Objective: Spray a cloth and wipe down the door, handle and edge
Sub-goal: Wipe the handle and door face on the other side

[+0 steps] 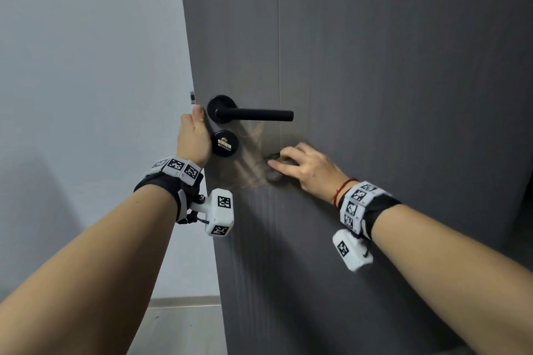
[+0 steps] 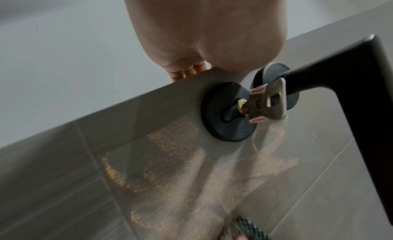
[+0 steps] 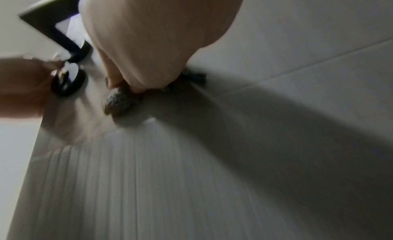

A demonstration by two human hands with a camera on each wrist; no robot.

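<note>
A dark grey door (image 1: 389,81) fills the right of the head view. Its black lever handle (image 1: 253,115) sits above a round lock plate with a key (image 1: 224,143) in it. My left hand (image 1: 193,135) grips the door's free edge (image 1: 199,181) beside the handle, thumb on the face and fingers curled behind. My right hand (image 1: 300,166) presses a bunched dark grey cloth (image 1: 274,174) against the door below the lever. A wet smear (image 1: 249,164) shows between the lock and the cloth. The left wrist view shows the key (image 2: 266,103), the lever (image 2: 361,99) and the smear (image 2: 191,168). The cloth (image 3: 119,101) appears blurred under my right hand.
A pale wall (image 1: 86,95) lies left of the door edge, with light floor (image 1: 178,328) and a skirting strip below. A vertical groove (image 1: 278,37) runs down the door. No spray bottle is in view.
</note>
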